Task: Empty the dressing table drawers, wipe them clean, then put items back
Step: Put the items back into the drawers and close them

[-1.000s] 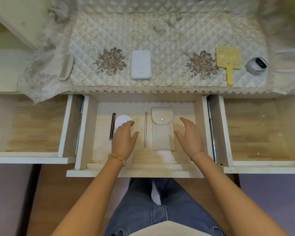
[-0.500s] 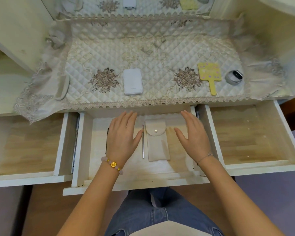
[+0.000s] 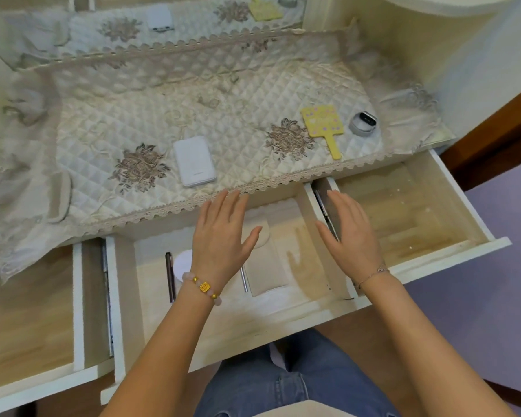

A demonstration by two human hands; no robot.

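"Over the pulled-out middle drawer of pale wood (image 3: pixel 253 323), what does each grip hold?"

"Nothing. The left grip (image 3: pixel 223 239) and the right grip (image 3: pixel 354 239) are both wide, fingers straight, palms down. In the drawer lie a beige fabric pouch with a snap flap (image 3: pixel 265 275), a slim silver stick (image 3: pixel 245 279), a dark pen (image 3: pixel 169 276) and a white round disc (image 3: pixel 183 261)."

"What is left to put back?"

"By my judgement, the things on the quilted cream cloth (image 3: pixel 193 109) over the table (image 3: pixel 151 228). The white rectangular power bank (image 3: pixel 195 165) lies at eleven o'clock from the left grip, just beyond the lace edge, long axis roughly twelve to six. The left grip is nearer."

"And the right?"

"The yellow square paddle with purple dots (image 3: pixel 322 123) is at twelve o'clock from it, handle pointing to five."

"Any writing?"

"A faint mark on the power bank and pale lettering on the paddle, both too small to read."
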